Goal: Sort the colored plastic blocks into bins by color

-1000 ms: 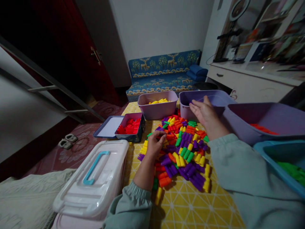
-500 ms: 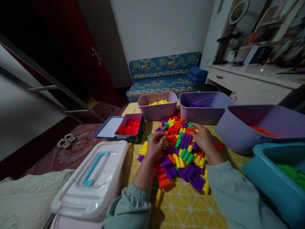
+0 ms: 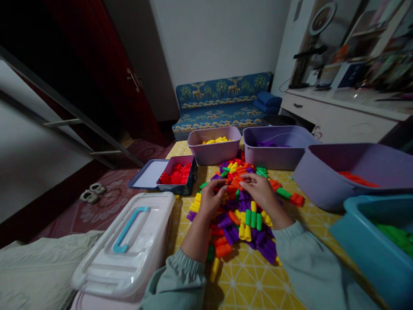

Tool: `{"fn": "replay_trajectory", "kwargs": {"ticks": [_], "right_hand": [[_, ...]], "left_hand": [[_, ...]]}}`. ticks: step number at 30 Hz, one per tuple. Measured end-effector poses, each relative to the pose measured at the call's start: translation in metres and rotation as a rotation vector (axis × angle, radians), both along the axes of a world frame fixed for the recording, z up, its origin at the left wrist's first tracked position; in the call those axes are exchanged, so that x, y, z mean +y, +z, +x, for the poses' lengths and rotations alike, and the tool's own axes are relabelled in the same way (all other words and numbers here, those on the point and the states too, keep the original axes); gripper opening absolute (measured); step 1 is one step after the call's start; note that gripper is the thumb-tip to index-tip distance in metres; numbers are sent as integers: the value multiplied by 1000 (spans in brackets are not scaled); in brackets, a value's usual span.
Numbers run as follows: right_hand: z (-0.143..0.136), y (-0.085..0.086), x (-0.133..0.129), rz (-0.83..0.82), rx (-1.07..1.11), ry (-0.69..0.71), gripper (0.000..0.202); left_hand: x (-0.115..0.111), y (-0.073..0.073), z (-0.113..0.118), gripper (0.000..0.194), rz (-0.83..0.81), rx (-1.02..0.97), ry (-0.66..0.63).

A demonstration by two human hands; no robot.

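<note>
A pile of red, orange, yellow, green and purple plastic pieces (image 3: 232, 228) covers the middle of the table. Over its upper part, my right hand (image 3: 258, 189) pinches an orange piece (image 3: 238, 181) between thumb and fingers. My left hand (image 3: 211, 198) is just left of it, thumb and fingers curled together; what they hold, if anything, is too small to make out. Below my right hand lie joined yellow and green pieces (image 3: 253, 217). Red pieces (image 3: 177, 174) fill an open tin box (image 3: 183, 189) to the left.
Along the back stand a pink bin (image 3: 214, 154) with yellow pieces and a purple bin (image 3: 274, 158) with purple ones. At right are a larger bin (image 3: 318, 185) with orange pieces and a teal bin (image 3: 361, 232) with green ones. A lidded white box (image 3: 129, 267) sits left.
My right hand has moved left, closer to my left hand, with an orange piece in its fingers. Green and red pieces now show right of the pile; the yellow and green pieces have shifted.
</note>
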State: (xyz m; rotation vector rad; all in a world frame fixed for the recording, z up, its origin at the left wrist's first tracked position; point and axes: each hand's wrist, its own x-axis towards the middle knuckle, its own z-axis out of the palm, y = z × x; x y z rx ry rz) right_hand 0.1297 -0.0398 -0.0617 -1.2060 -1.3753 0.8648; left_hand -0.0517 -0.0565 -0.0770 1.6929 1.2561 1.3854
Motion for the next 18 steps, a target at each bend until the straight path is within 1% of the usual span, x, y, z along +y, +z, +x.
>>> {"fn": "replay_trajectory", "kwargs": {"ticks": [2, 4, 7, 10, 13, 16, 18], "right_hand": [[-9, 2, -3, -35, 73, 37, 23], [-15, 2, -6, -34, 78, 48, 23], [-19, 3, -8, -19, 57, 46, 26], [-16, 7, -8, -17, 56, 15, 27], [-6, 20, -7, -8, 148, -24, 24], [10, 41, -10, -3, 311, -71, 24], [22, 56, -15, 30, 406, -128, 25]], "left_hand": [[-1, 0, 0, 27, -7, -16, -26], [-1, 0, 1, 32, -19, -23, -41], [-2, 0, 1, 34, -33, -46, -46], [-2, 2, 1, 30, -29, -44, -47], [-3, 4, 1, 24, -5, -5, -38], [-4, 6, 1, 20, 12, 18, -19], [-4, 7, 1, 19, 13, 19, -14]]}}
